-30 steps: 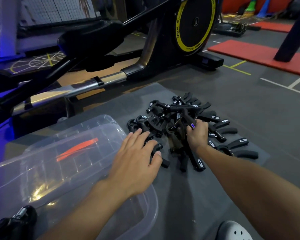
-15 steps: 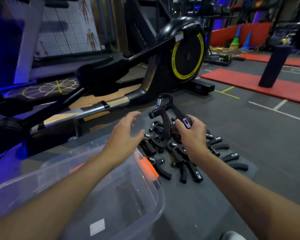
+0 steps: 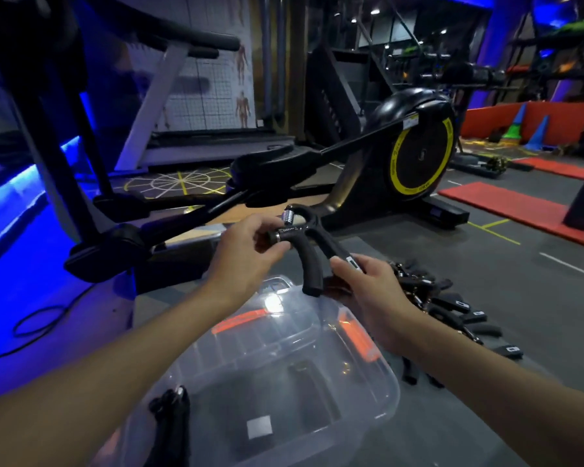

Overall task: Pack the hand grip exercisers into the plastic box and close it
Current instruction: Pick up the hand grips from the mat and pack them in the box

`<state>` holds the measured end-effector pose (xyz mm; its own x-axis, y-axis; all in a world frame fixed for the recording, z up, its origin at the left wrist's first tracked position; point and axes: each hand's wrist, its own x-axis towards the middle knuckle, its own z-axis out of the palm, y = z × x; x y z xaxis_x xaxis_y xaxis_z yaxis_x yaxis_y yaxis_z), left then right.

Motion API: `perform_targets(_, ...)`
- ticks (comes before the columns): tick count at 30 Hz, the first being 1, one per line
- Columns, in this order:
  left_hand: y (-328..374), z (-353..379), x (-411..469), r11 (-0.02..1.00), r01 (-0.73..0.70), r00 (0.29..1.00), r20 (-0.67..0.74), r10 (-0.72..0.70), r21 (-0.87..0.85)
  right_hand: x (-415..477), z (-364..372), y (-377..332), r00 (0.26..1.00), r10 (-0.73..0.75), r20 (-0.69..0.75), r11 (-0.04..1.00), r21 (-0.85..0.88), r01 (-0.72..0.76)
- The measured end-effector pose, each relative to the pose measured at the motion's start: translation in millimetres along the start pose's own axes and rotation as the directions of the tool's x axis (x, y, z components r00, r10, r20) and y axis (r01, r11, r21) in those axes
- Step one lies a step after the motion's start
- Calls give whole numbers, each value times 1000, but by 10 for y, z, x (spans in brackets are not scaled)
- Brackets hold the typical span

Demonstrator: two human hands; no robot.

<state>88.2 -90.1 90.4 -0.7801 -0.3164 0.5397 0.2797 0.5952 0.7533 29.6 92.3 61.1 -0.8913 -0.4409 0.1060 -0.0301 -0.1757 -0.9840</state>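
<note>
Holding one hand grip exerciser (image 3: 309,252) above the plastic box (image 3: 394,382).
Left hand (image 3: 243,256) pinches its spring end, right hand (image 3: 368,293) curls round one handle; the pile (image 3: 447,310) lies at the box's 2 o'clock.

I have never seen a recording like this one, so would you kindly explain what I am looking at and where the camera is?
No machine is working here. A person wears one wide camera on the head, looking forward and down, so the two bare arms reaching in are their own. The left hand pinches the metal spring end of a hand grip exerciser. The right hand holds one of its black handles, above a clear plastic box. Another exerciser seems to lie inside the box, at its near end. A pile of exercisers waits on the floor to the right. Behind stands a gym machine with a yellow-ringed wheel.
</note>
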Motion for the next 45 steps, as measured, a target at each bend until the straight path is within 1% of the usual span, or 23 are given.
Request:
perform_targets(1,-30,-105,-17,1000,0,1000,-24,0,7,9,56,6,999,12,40,994,-105,-7)
perform_targets(3,-108,-302,-67,999,-9,998,-54,11,37,6,146,-5,991,-7,130,937,-345,52)
perform_targets(5,-197,-469,-122,995,-37,998,-45,41,88,-8,195,-32,970,-6,241,827,-544,140)
perform_targets(6,-232,-538,-145,991,-57,998,-21,60,122,-7,222,-39,951,0,310,768,-609,199)
perform_targets(8,-281,-634,-183,973,-108,994,50,100,202,-12,328,-31,898,23,439,707,-642,296)
perform_targets(10,-309,-689,-207,959,-135,988,105,111,251,10,476,27,854,52,517,675,-649,351)
perform_targets(12,-344,-719,-220,959,-131,987,123,103,251,48,636,93,824,50,564,635,-655,410)
perform_targets(15,-426,-769,-240,963,-110,991,103,87,246,120,844,188,813,26,581,583,-670,460)
perform_targets(17,-496,-832,-258,964,-74,995,85,54,254,169,939,249,810,41,585,582,-673,457)
perform_targets(19,-562,-910,-287,962,-39,995,100,12,269,207,1016,311,793,79,605,601,-663,446)
perform_targets(22,-664,-1009,-349,950,-25,991,132,-17,311,250,1117,406,751,166,639,631,-654,417)
perform_targets(24,-747,-1058,-397,943,-7,988,150,-45,334,264,1177,472,719,226,657,674,-638,372)
perform_targets(30,-1029,-1208,-600,923,38,967,218,-130,383,261,1382,740,627,359,692,747,-615,252)
perform_targets(32,-1162,-1251,-666,909,30,955,255,-149,416,230,1455,921,633,372,679,766,-610,204)
perform_targets(34,-1308,-1292,-733,869,-12,934,315,-167,494,176,1517,1168,640,396,659,789,-600,129)
perform_targets(36,-1426,-1331,-793,799,-52,919,342,-198,599,112,1547,1429,638,427,641,785,-613,90)
perform_targets(39,-1517,-1369,-878,710,4,906,299,-301,704,50,1558,1766,617,477,626,751,-655,83)
perform_targets(42,-1611,-1361,-997,674,38,880,295,-372,738,28,1565,2007,593,521,614,733,-678,58)
perform_targets(45,-1685,-1341,-1113,694,86,858,301,-416,715,29,1583,2195,577,538,615,734,-679,39)
